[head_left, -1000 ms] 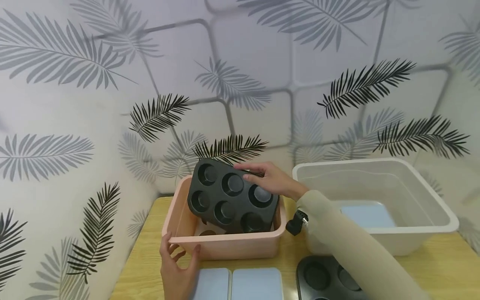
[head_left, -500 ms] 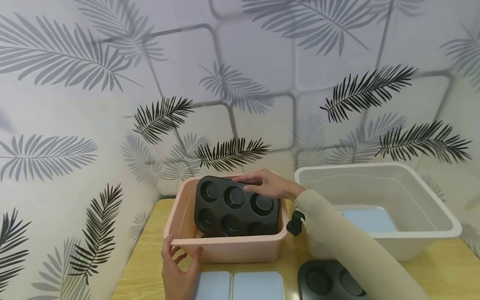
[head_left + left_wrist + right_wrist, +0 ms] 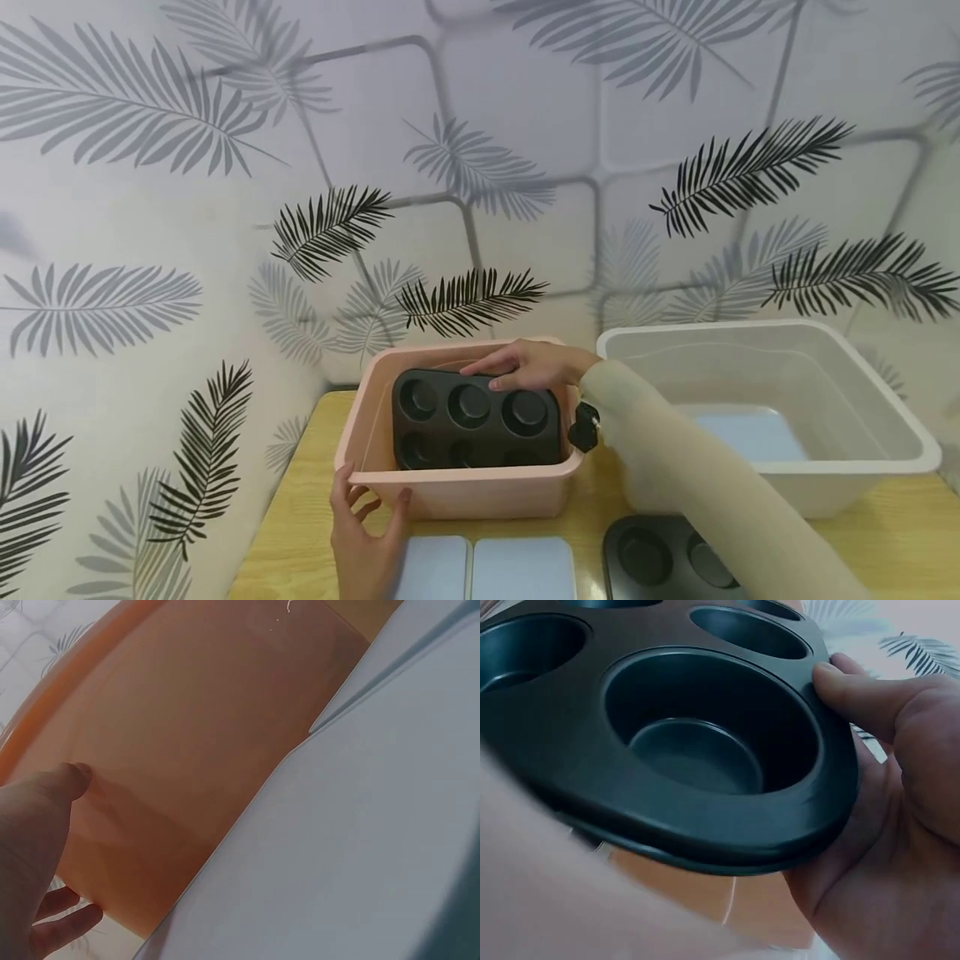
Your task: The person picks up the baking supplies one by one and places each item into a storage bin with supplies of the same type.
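A dark six-cup muffin pan (image 3: 474, 425) lies tilted inside a pink plastic bin (image 3: 480, 493). My right hand (image 3: 528, 365) grips its far edge, thumb on the upper face and fingers behind. The right wrist view shows the pan's rim and deep round cups close up, with the thumb (image 3: 855, 690) at the edge. My left hand (image 3: 367, 533) holds the bin's front left corner. In the left wrist view, its thumb (image 3: 75, 780) presses the bin's front wall while other fingers lie around the corner.
Two pale blue flat panels (image 3: 522, 571) lie before the pink bin. A second muffin pan (image 3: 637, 557) sits to their right, partly under my sleeve. A white bin (image 3: 825, 468) with a pale blue panel inside stands at right. A patterned wall rises behind the wooden table (image 3: 300, 500).
My right hand has lowered the muffin pan into the pink bin, and its slant has levelled. The left hand keeps its hold on the bin's corner. The view has shifted slightly.
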Available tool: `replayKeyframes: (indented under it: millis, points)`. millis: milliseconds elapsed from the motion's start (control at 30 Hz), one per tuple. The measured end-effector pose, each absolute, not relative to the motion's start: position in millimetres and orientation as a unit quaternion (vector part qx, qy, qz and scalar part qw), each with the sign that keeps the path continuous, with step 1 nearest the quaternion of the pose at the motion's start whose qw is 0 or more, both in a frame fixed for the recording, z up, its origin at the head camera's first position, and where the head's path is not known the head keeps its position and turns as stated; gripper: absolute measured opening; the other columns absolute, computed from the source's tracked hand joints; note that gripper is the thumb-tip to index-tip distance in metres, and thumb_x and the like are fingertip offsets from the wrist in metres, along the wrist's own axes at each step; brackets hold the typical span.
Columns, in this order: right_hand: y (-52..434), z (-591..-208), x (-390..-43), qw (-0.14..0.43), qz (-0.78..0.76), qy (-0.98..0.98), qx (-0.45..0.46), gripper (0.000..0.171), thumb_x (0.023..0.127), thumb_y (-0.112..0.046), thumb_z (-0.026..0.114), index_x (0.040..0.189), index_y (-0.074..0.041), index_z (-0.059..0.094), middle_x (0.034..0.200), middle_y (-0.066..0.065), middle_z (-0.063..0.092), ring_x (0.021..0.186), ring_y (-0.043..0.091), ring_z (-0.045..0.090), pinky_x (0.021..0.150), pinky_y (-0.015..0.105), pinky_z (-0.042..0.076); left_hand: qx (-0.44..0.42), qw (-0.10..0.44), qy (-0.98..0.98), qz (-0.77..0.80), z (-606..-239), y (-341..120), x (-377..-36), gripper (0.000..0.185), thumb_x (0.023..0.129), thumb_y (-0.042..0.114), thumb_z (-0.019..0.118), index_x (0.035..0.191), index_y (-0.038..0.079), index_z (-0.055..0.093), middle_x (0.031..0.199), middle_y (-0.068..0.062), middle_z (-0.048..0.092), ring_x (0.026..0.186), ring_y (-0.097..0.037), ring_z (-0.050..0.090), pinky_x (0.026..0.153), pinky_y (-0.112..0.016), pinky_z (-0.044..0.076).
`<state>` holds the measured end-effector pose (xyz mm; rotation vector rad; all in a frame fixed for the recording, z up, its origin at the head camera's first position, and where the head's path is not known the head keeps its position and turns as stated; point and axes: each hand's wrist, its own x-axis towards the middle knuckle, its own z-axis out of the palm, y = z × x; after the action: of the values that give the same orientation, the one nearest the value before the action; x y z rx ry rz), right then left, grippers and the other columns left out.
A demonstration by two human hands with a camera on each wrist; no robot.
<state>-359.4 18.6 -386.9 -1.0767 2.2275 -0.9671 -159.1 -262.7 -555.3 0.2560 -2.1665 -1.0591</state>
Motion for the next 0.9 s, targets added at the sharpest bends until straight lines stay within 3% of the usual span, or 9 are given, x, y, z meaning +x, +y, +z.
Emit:
replayKeyframes:
  millis: [100,267,467,600,733,900]
  points:
    - [18.3,-388.2,-363.5,0.252,-0.348,0.814,-0.391,0.049,0.112,-0.019,0.061,0.161,-0.023,0.057,0.170,0.008,0.050,0.159,0.031,0.047,0.130,0.051,0.041,0.097,0.353,-0.837,-0.408,-554.8,-262.6,-159.4,0.094,0.088,0.014,0.093,0.164,0.016,0.037,0.155,-0.018,0.057,0.121,-0.025,0.066,0.094,0.003,0.044]
    - [19.0,-390.5,-366.9,0.265,-0.342,0.813,-0.390,0.051,0.113,-0.018,0.058,0.163,-0.020,0.054,0.173,0.010,0.046,0.162,0.035,0.040,0.132,0.053,0.037,0.096,0.359,-0.836,-0.403,-556.2,-263.5,-158.5,0.095,0.087,0.013,0.094,0.164,0.016,0.037,0.154,-0.018,0.057,0.120,-0.021,0.065,0.093,0.003,0.045]
    - [9.4,-387.7,-363.5,0.265,-0.320,0.811,-0.411,0.062,0.106,-0.001,0.058,0.166,-0.014,0.048,0.175,0.012,0.042,0.164,0.035,0.037,0.133,0.053,0.036,0.092,0.358,-0.840,-0.398,-554.8,-264.8,-159.2,0.095,0.088,0.014,0.093,0.164,0.016,0.037,0.155,-0.018,0.057,0.120,-0.019,0.064,0.094,0.003,0.045]
    - [4.9,-388.2,-358.8,0.258,-0.309,0.817,-0.413,0.070,0.100,0.007,0.060,0.166,-0.008,0.046,0.176,0.015,0.040,0.164,0.038,0.036,0.133,0.055,0.036,0.082,0.365,-0.836,-0.401,-555.5,-264.2,-160.4,0.095,0.086,0.013,0.094,0.163,0.015,0.038,0.153,-0.018,0.058,0.119,-0.001,0.060,0.093,0.001,0.047]
    - [6.8,-391.0,-357.0,0.248,-0.304,0.826,-0.405,0.072,0.098,0.005,0.065,0.167,-0.004,0.044,0.174,0.016,0.043,0.163,0.039,0.038,0.133,0.055,0.036,0.057,0.388,-0.825,-0.408,-561.5,-264.9,-161.4,0.096,0.084,0.009,0.095,0.163,0.012,0.041,0.149,-0.021,0.060,0.117,0.013,0.055,0.092,-0.002,0.051]
    - [6.7,-390.6,-356.8,0.271,-0.329,0.814,-0.394,0.075,0.102,0.003,0.065,0.170,-0.004,0.034,0.177,0.017,0.037,0.165,0.040,0.034,0.134,0.054,0.035,0.054,0.388,-0.826,-0.404,-560.4,-266.3,-161.4,0.096,0.084,0.009,0.095,0.163,0.011,0.041,0.149,-0.021,0.059,0.117,0.013,0.054,0.092,-0.002,0.052]
